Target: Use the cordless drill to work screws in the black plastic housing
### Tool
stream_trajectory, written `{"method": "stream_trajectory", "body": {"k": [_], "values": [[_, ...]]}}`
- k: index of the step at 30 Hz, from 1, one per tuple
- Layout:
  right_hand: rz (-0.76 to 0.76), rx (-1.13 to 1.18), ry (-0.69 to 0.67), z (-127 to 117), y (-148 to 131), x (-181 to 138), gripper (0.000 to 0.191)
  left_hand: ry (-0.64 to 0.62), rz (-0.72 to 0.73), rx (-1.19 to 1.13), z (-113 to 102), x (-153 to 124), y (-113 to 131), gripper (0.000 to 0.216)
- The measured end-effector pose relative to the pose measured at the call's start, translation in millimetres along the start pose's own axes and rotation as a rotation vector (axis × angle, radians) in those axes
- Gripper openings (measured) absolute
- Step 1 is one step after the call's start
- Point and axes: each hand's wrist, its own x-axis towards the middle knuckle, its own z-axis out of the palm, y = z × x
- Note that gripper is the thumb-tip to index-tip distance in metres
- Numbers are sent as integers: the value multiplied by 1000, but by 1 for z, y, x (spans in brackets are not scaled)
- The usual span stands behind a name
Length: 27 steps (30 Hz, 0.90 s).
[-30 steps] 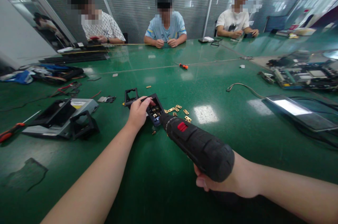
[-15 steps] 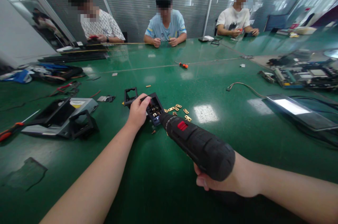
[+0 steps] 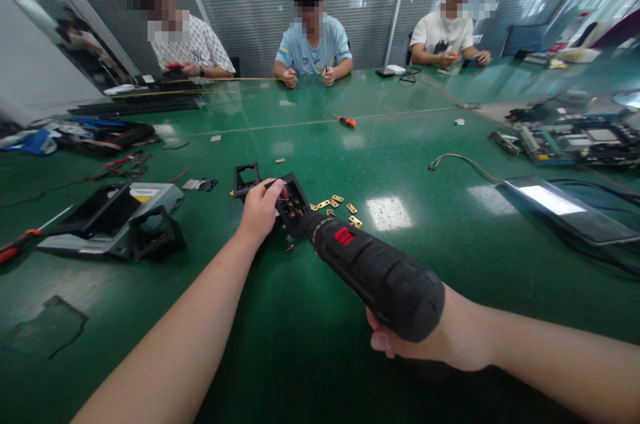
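My left hand [image 3: 263, 209] is closed on a black plastic housing [image 3: 295, 184], thumb over its near-left wall. Brass-coloured contacts show inside the housing. In my right hand [image 3: 425, 337] is a black cordless drill [image 3: 375, 267] with a red switch on top, its nose pointing at the housing's right end. The bit tip is hidden, so I cannot tell whether it touches. Several small brass plates [image 3: 334, 203] lie just beyond the drill's nose. A small screw [image 3: 290, 247] rests on the table below the housing. Behind my left hand stands a black square frame [image 3: 246, 176].
On the left are a grey and black casing [image 3: 110, 217], another black frame [image 3: 156, 234] and a screwdriver [image 3: 23, 244]. An orange screwdriver [image 3: 347, 121] lies mid-table. To the right are a flat device [image 3: 575, 211] with cables and circuit boards [image 3: 580, 137]. Three people sit across.
The light glow inside the housing by the drill's nose is gone. Both hands, the drill and the housing stay almost in place. The middle person's hands have moved slightly apart.
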Motion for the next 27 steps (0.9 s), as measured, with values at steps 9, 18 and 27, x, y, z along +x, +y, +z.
{"method": "stream_trajectory", "body": {"k": [9,18,27], "values": [[-7,-46,1,0,2,-1,24,1,12,17,1,1,2,39],[-6,1,3,0,3,-2,27,-45,-26,-98,3,1,3,37],[25,-79,28,0,-2,0,32,-54,-19,-70,1,2,1,39]]}}
